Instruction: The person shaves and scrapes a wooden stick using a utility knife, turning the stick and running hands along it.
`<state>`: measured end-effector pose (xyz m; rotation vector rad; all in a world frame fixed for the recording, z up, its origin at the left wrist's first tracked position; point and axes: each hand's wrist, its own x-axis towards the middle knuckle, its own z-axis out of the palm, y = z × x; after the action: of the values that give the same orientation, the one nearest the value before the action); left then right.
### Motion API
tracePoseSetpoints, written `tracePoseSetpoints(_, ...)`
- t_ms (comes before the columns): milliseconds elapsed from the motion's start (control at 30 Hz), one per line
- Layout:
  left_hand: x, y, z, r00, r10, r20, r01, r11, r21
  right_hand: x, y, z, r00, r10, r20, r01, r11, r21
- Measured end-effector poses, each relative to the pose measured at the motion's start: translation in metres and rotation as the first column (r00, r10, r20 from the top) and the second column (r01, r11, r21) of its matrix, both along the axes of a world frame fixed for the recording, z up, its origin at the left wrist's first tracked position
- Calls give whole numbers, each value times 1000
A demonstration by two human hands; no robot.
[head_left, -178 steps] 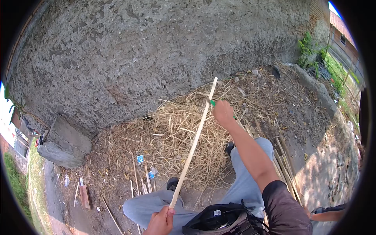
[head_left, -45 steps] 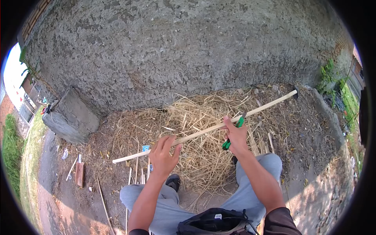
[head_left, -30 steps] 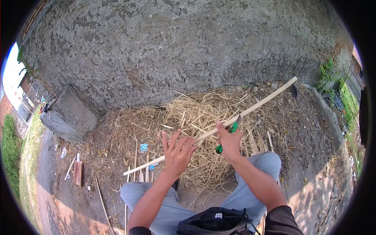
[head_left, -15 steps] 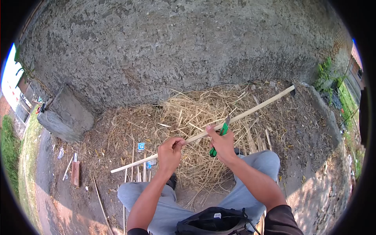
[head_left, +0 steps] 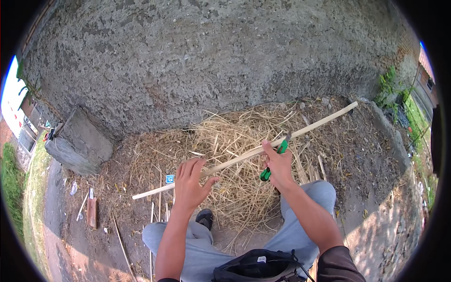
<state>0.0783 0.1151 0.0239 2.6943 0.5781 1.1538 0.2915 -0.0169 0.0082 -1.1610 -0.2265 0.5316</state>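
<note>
A long pale wooden strip [head_left: 324, 121] lies slantwise across the view, its right end higher. My right hand [head_left: 278, 165] grips both the strip and a green-handled knife [head_left: 283, 146], whose blade points up past the strip. Farther left, my left hand [head_left: 189, 184] rests over the strip with its thumb held apart and its fingers bent over the top. Beneath the strip lies a heap of straw-like shavings [head_left: 244, 202] between my feet.
A rough grey wall [head_left: 197, 61] rises behind the heap. On the left are a concrete block [head_left: 82, 143], a reddish wooden piece [head_left: 92, 212] and a thin stick [head_left: 123, 244]. A blue wrapper [head_left: 169, 179] lies near my left hand. A black open bag [head_left: 258, 268] sits at my lap.
The strip has turned from steep to a shallow slant since the earliest frame. Over the last half second my left hand has loosened and slid left, and my right hand has moved slightly right with the knife.
</note>
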Motion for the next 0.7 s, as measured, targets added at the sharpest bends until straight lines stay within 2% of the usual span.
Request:
tracePoseSetpoints(33,-1,2,-3,998,-17,-60,22,997,77,3,-1,1,1000,-9,-1,9,1000,-8)
tracePoseSetpoints(67,-2,3,-10,998,-18,-59,23,996,81,5,-2,2,1000,-18,-1,18,1000,-16)
tracePoseSetpoints(133,0,2,-19,999,-26,-44,25,999,-20,6,-3,3,1000,-28,-6,28,1000,-3)
tracePoseSetpoints(167,2,1,-18,999,-28,-43,28,999,-17,7,-4,2,1000,-17,-5,17,1000,13)
tracePoseSetpoints(233,4,0,-15,998,-10,65,0,990,138,9,-4,3,1000,-9,-3,9,999,33)
tracePoseSetpoints(267,4,1,-14,998,-12,65,3,990,143,8,-5,5,999,14,32,-15,1000,21)
tracePoseSetpoints(333,2,1,-14,996,19,85,-25,997,74,10,-5,7,997,36,68,-37,999,12)
tracePoseSetpoints(367,0,-1,-13,996,17,86,-24,997,78,10,-6,7,989,98,108,-101,995,25)
tracePoseSetpoints(400,-1,-3,-9,998,48,48,-43,993,-106,11,-6,8,976,156,150,-164,986,39)
tracePoseSetpoints(433,-1,-5,-4,997,71,4,-67,956,-284,14,-9,7,955,216,202,-205,976,-73)
tracePoseSetpoints(467,-2,-4,2,998,65,8,-60,959,-276,16,-6,0,956,209,207,-199,978,-65)
tracePoseSetpoints(500,-4,-2,9,995,-17,-97,-37,844,-536,18,-2,-9,922,153,355,-116,985,-125)
tracePoseSetpoints(533,-7,1,12,976,-124,-176,-52,657,-752,18,0,-9,863,108,493,-24,985,-174)
tracePoseSetpoints(567,-10,3,14,969,-199,-149,-27,510,-860,19,-3,-9,874,113,472,-36,985,-168)
tracePoseSetpoints(600,-10,-2,27,969,-196,-151,-30,513,-858,21,-3,-11,875,114,471,-40,985,-165)
tracePoseSetpoints(667,-12,-12,60,970,-207,-130,-78,244,-967,24,-1,-20,833,59,551,8,993,-120)
tracePoseSetpoints(700,-14,-14,62,970,-200,-137,-85,251,-964,15,-5,-13,836,60,546,2,994,-113)
